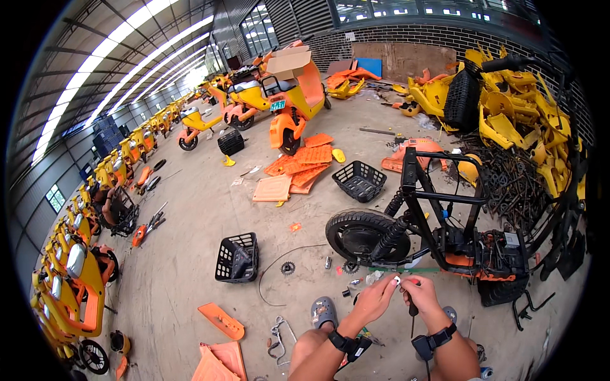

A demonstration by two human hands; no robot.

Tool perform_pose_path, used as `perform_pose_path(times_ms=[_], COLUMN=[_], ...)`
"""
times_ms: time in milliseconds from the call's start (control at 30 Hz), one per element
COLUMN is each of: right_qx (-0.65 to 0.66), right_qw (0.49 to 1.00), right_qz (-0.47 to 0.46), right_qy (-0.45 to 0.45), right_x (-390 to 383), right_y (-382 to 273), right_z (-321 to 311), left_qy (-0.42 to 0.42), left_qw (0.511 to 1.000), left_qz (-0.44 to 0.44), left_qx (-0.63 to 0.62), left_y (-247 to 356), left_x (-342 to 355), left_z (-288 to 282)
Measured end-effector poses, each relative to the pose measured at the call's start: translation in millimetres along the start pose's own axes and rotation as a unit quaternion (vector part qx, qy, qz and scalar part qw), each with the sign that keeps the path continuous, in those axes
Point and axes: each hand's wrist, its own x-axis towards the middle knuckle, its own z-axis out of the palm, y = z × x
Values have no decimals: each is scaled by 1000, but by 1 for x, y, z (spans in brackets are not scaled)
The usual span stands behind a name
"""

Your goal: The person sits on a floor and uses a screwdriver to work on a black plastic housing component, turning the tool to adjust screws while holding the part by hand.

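Note:
My left hand [373, 301] pinches a small white piece [397, 280] between thumb and fingertips; its exact kind is too small to tell. Close beside it, my right hand [422, 296] is closed round a screwdriver [413, 309] with a dark handle, its thin shaft pointing down. The right fingertips come up close to the white piece. Just beyond both hands stands a stripped black scooter frame [438, 203] with its rear wheel [359, 236], a shock absorber and exposed wiring. Small metal parts and a sprocket [350, 267] lie on the floor by the wheel.
A black basket [237, 257] stands left of my hands, another basket [359, 181] beyond the wheel. Orange panels [219, 362] lie near my left leg. Yellow body panels [508, 114] are heaped at the right. Yellow scooters [76, 279] line the left, with an orange scooter [298, 101] farther back.

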Motion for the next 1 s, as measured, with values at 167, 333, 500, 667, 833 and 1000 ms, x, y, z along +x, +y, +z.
perform_pose_path(times_ms=[167, 333, 500, 667, 833, 1000], right_qx=[100, 55, -20, 10, 68, 65], right_qw=[993, 998, 999, 1000, 997, 998], right_qz=[59, 27, -5, -2, 22, 6], right_qy=[-29, 3, 24, 0, 7, 22], right_x=[-7, -6, -4, -1, -2, 1], right_y=[-8, -6, -6, -2, -3, 1], right_z=[-3, -2, -2, -9, -2, 5], left_qy=[-17, -4, -10, -6, -4, 22], left_qw=[1000, 1000, 998, 999, 998, 998], left_qz=[-7, -9, -52, -26, -35, -22], left_qx=[-18, -7, -19, -31, -54, -51], left_y=[5, 8, 2, 1, 3, 4], left_x=[-1, 0, 2, 2, 3, 8], left_z=[1, 7, 11, 13, 9, 11])
